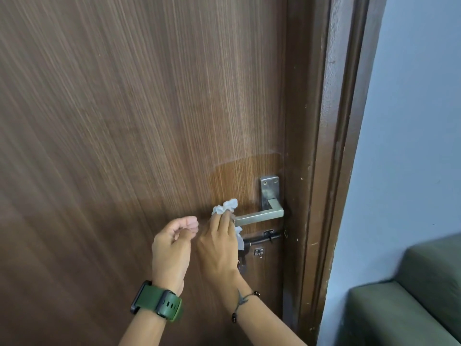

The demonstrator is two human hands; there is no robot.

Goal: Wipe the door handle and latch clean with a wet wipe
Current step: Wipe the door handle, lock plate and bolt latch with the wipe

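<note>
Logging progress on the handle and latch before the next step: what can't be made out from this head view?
- Free end of the door handle: covered by the right hand and the wet wipe.
- Left part of the latch: hidden behind the right hand, so its cleanliness is unclear.
- Fittings below the latch: too small and partly hidden.
- Left hand: loosely curled, apparently empty, but its palm faces away.
</note>
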